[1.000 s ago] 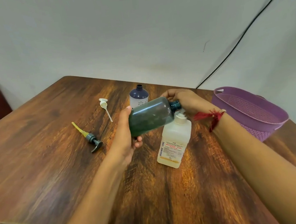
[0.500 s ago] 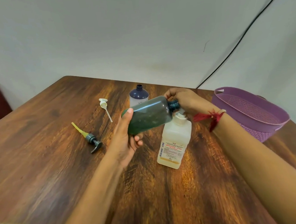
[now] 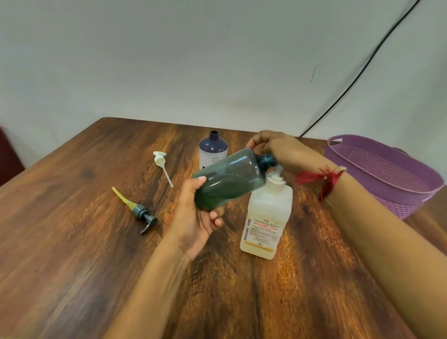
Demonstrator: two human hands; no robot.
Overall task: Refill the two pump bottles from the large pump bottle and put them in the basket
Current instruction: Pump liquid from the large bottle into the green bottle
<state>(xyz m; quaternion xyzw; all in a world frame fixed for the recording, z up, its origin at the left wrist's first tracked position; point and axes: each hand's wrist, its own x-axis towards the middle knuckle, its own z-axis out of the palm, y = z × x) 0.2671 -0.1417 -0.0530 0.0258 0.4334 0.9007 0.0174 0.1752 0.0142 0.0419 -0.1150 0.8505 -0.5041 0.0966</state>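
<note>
My left hand [image 3: 194,222] grips the base of a dark green pump-less bottle [image 3: 229,179] and holds it tilted on its side above the table. Its open neck points right, just beside the pump spout of the large white bottle [image 3: 269,219], which stands upright. My right hand [image 3: 278,147] is curled over that white pump head and hides most of it. A second small bottle [image 3: 213,149], dark blue on top with no cap, stands behind. The purple basket [image 3: 400,186] sits at the right.
Two removed pumps lie on the wooden table [image 3: 87,252]: a white one [image 3: 161,162] at the back and a grey one with a yellow tube [image 3: 141,216] to the left. A black cable runs down the wall behind the basket.
My left hand has slid a little toward the green bottle's base, and the bottle lies slightly flatter. My right hand stays on the pump head.
</note>
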